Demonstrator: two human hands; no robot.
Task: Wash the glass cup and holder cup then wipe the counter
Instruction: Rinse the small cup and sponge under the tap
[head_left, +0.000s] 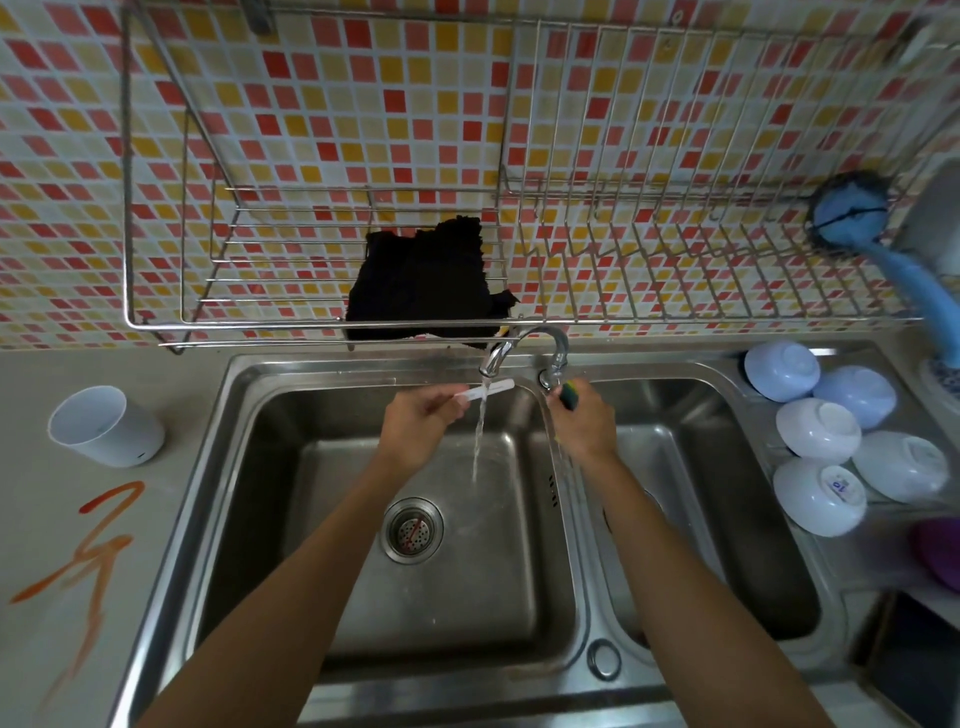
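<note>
My left hand holds a thin white stick-like object under the running water from the faucet, above the left sink basin. My right hand grips a green and yellow sponge over the divider between the basins. A white holder cup stands upright on the counter left of the sink. No glass cup can be made out. An orange smear streaks the counter in front of the white cup.
A dark cloth hangs on the wire rack above the faucet. Several upturned white bowls lie on the drainboard at right. A blue brush leans by the rack's right end. The drain strainer sits mid-basin.
</note>
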